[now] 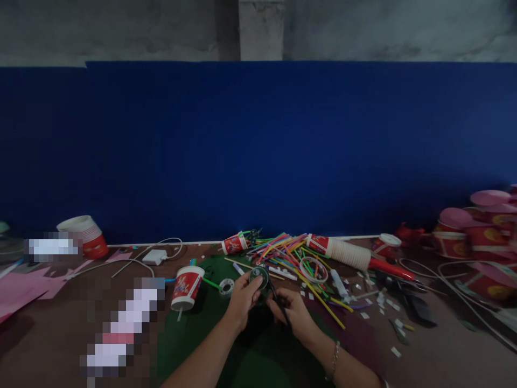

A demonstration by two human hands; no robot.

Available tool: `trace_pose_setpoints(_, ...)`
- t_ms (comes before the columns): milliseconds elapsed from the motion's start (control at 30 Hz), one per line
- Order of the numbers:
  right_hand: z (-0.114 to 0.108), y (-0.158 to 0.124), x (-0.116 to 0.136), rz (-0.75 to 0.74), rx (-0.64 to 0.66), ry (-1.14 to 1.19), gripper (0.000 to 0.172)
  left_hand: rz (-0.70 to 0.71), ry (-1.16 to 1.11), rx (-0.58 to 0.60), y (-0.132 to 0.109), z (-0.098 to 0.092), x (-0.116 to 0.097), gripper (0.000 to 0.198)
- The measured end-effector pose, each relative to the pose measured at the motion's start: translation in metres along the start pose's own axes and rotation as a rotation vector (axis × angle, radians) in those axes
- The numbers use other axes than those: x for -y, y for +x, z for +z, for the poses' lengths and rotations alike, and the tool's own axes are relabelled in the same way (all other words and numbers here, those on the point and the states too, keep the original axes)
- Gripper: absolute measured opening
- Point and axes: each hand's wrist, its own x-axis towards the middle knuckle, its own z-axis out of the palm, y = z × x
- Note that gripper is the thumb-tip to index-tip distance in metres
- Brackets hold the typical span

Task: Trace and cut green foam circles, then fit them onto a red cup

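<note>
Near the middle of the table, my left hand (243, 297) is closed round a small dark round piece (259, 278), thumb on its face. To its right, my right hand (291, 311) has its fingers wrapped on a dark, thin tool that looks like scissors (281, 306), close beside the round piece. A green mat (194, 345) lies under both hands. Left of them a red and white paper cup (187, 288) has straws sticking out, and a tape roll (226, 288) lies between cup and hand.
Colourful straws (283, 250) pile up behind the hands. Stacked cups (347, 253), a glue gun (407, 291) and white scraps (379, 299) are on the right. More red cups (450, 243) stand far right. At left are a cup stack (86, 237), a white adapter (154, 257) and pink paper (24, 291).
</note>
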Motion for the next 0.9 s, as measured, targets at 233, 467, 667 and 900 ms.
trace_pose_setpoints(233,-0.0004,0.0002,0.0006,0.02,-0.008,-0.004,0.032,0.024,-0.008,-0.004,-0.002,0.0012,-0.003,0.03)
trace_pose_setpoints(467,0.0005,0.0006,-0.0002,0.024,-0.019,0.006,0.034,0.047,-0.001,0.002,-0.0018,0.0008,-0.0016,0.029)
trace_pose_setpoints(667,-0.0009,0.0012,-0.0009,0.003,-0.02,0.012,0.035,0.065,0.099,0.014,-0.0033,0.0023,-0.0011,0.029)
trace_pose_setpoints(900,-0.0016,0.0008,-0.0029,-0.023,0.016,0.088,0.064,0.083,0.09,0.019,-0.0033,0.0019,-0.0008,0.029)
